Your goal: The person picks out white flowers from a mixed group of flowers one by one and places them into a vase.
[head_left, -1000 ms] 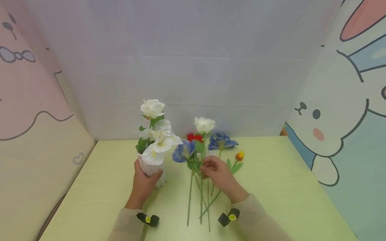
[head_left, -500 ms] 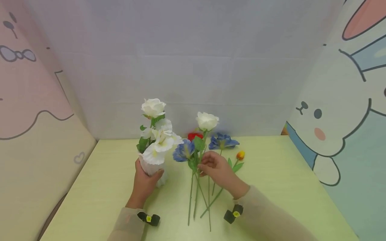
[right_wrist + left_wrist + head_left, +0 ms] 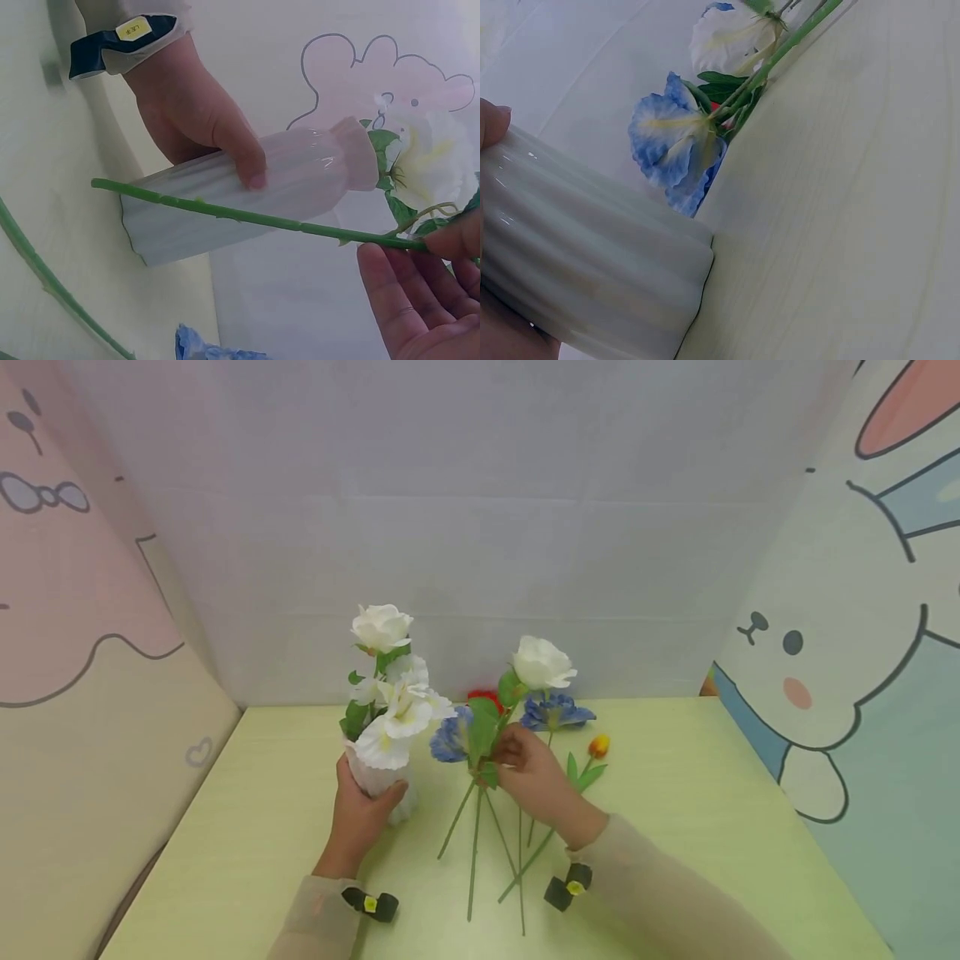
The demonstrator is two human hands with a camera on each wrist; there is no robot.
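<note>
My left hand (image 3: 360, 814) grips a white ribbed vase (image 3: 378, 778) standing on the table at centre left. A white rose (image 3: 381, 627) and a white iris-like flower (image 3: 405, 714) rise out of its mouth. To the right, my right hand (image 3: 536, 777) pinches the green stem (image 3: 262, 219) of another white rose (image 3: 542, 662). This rose leans, bloom to the upper right and stem end to the lower left. In the right wrist view the stem crosses in front of the vase, below the left thumb. A blue flower (image 3: 448, 739) is partly hidden behind the held rose's leaves.
Several flowers lie on the pale yellow table (image 3: 690, 827): a second blue flower (image 3: 555, 712), a red flower (image 3: 483, 698) and an orange-yellow tulip (image 3: 598, 746), their stems crossing toward the front. A white curtain (image 3: 480, 552) hangs behind, with cartoon-printed sheets at both sides.
My right hand has lifted the white rose and tilted it: its bloom has swung up and right, its stem end left toward the vase. My left hand and the vase have stayed put.
</note>
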